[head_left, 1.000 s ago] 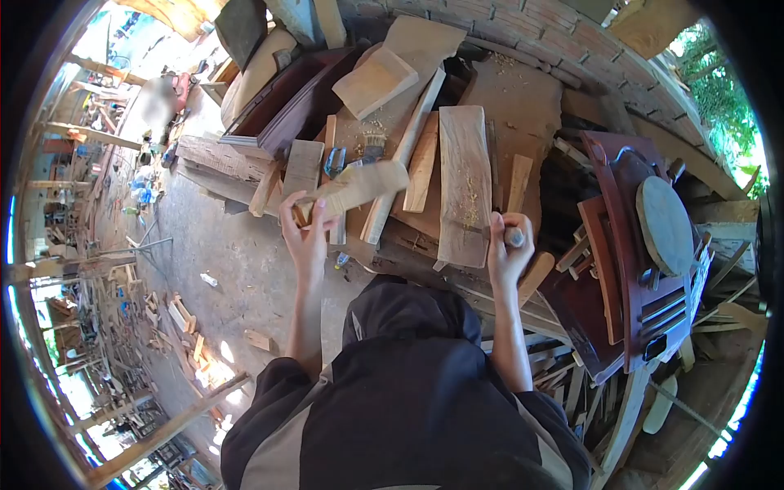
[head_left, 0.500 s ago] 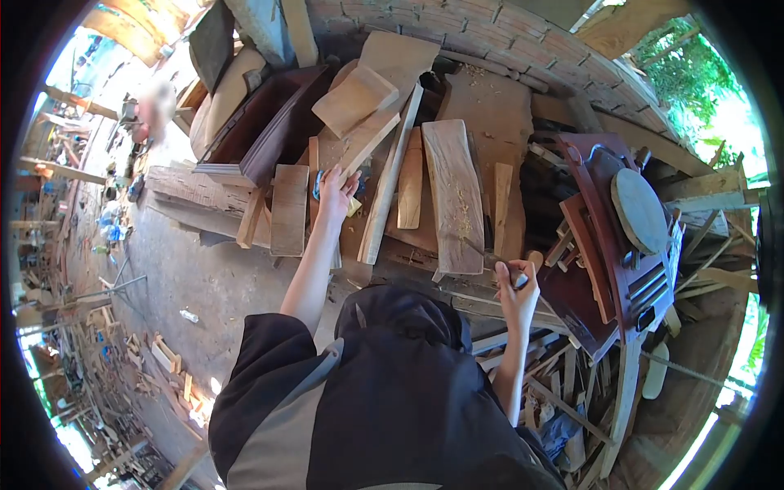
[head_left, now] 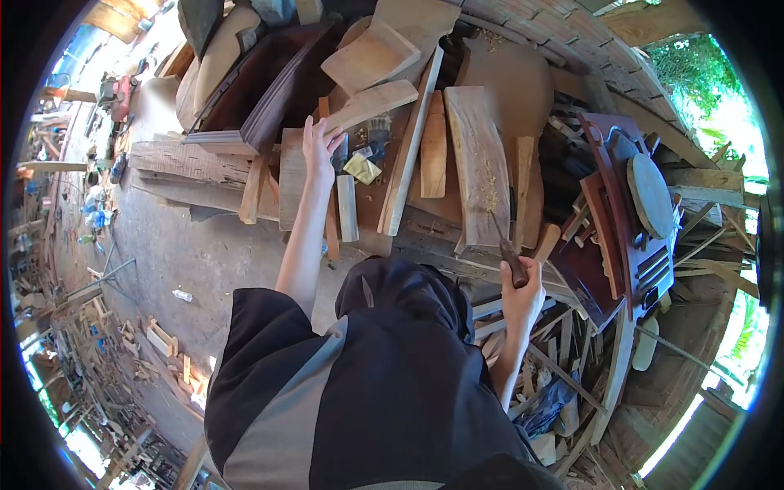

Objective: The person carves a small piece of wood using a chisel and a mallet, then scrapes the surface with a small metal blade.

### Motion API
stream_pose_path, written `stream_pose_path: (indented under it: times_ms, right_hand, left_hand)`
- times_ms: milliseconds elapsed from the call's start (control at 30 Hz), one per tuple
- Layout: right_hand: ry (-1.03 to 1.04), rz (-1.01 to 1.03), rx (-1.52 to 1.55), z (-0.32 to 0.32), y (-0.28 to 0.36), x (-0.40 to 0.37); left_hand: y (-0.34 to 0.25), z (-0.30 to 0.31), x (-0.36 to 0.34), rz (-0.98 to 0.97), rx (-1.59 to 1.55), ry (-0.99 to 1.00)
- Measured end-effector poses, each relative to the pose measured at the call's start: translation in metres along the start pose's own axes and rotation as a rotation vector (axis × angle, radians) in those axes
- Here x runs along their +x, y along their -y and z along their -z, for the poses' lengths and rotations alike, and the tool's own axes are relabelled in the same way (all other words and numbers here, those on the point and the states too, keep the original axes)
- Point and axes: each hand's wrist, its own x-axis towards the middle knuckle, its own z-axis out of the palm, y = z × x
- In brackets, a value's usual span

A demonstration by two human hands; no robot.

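Note:
Fingers spread and stretched, my left hand [head_left: 317, 151] is at the near end of a thick short board [head_left: 373, 104], its fingertips seemingly touching that end. Beside it lie a small yellow piece [head_left: 362, 168] and a brush with dark bristles [head_left: 378, 131]. My right hand [head_left: 523, 296] is closed round the dark brown handle of a chisel [head_left: 513, 265]. The thin blade points away from me, over the near part of a long plank [head_left: 480, 167] strewn with shavings. Close to this hand is a light wooden handle [head_left: 549, 241]; what it belongs to is hidden.
A dark moulded wooden frame [head_left: 278, 90] stands at the back left. To the right is a red-brown piece of furniture [head_left: 612, 220] with a round wooden disc [head_left: 651, 196] against it. Scrap wood [head_left: 563, 367] lies below it. A brick wall [head_left: 563, 45] runs behind.
The short board has swung, its near end moving left and away, as my left hand's fingers spread. My right hand keeps the chisel by the plank. My view has shifted.

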Motion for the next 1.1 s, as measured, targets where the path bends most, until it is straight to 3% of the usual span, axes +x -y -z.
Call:
stream_pose_path:
  times_ms: [33, 100, 167, 233, 300, 367, 433, 500, 533, 600, 667, 767, 833, 900, 1000, 1033, 1100]
  right_hand:
    - [-0.005, -0.026, -0.001, -0.001, 0.003, -0.003]
    - [-0.029, -0.037, 0.003, -0.009, 0.01, -0.009]
    - [-0.163, -0.003, 0.106, -0.019, 0.012, -0.014]
    - [-0.173, -0.036, 0.103, -0.021, 0.021, -0.02]
    - [-0.116, -0.088, 0.358, -0.03, 0.02, -0.022]
    - [-0.126, -0.069, 0.437, -0.036, 0.032, -0.026]
    - [-0.042, -0.055, 0.406, -0.037, 0.045, -0.032]
    - [-0.045, -0.056, 0.347, -0.04, 0.05, -0.038]
    - [-0.028, -0.023, 0.281, -0.039, 0.057, -0.041]
    - [-0.021, 0.029, 0.222, -0.044, 0.059, -0.046]
    - [-0.002, 0.01, 0.218, -0.044, 0.063, -0.049]
    - [0.046, -0.019, 0.268, -0.049, 0.062, -0.055]
    - [-0.078, 0.093, 0.343, -0.048, 0.055, -0.057]
    - [0.023, 0.056, 0.314, -0.037, 0.044, -0.055]
    - [0.252, 0.005, 0.827, -0.023, 0.029, -0.043]
    - [0.259, 0.012, 0.819, -0.02, 0.021, -0.034]
    - [0.124, -0.161, 0.769, -0.022, -0.006, -0.006]
  left_hand:
    - [0.0, 0.001, -0.006, 0.004, 0.0, -0.004]
    - [0.001, 0.001, -0.02, -0.187, 0.246, -0.016]
    - [0.001, 0.003, -0.037, -0.174, 0.229, -0.036]
    - [0.004, 0.01, -0.049, -0.024, 0.352, 0.081]
    - [0.013, 0.004, -0.072, -0.125, 0.384, 0.102]
    - [0.027, 0.012, -0.082, -0.31, 0.84, 0.316]
    - [0.026, 0.014, -0.083, -0.288, 0.974, 0.341]
    - [0.016, 0.002, -0.1, -0.356, 1.189, 0.525]
    - [-0.003, -0.016, -0.113, -0.285, 1.095, 0.82]
    - [-0.019, -0.047, -0.146, -0.421, 1.141, 1.248]
    - [-0.009, -0.059, -0.181, -0.424, 0.969, 1.473]
    - [0.019, -0.059, -0.213, -0.41, 0.871, 1.457]
    - [0.026, -0.066, -0.22, -0.109, 0.729, 1.431]
    - [0.024, -0.07, -0.222, -0.161, 0.713, 1.369]
    - [0.008, -0.077, -0.222, -0.05, 0.8, 1.353]
    - [0.004, -0.078, -0.222, -0.039, 0.823, 1.311]
    - [0.0, -0.074, -0.219, -0.036, 0.843, 1.258]
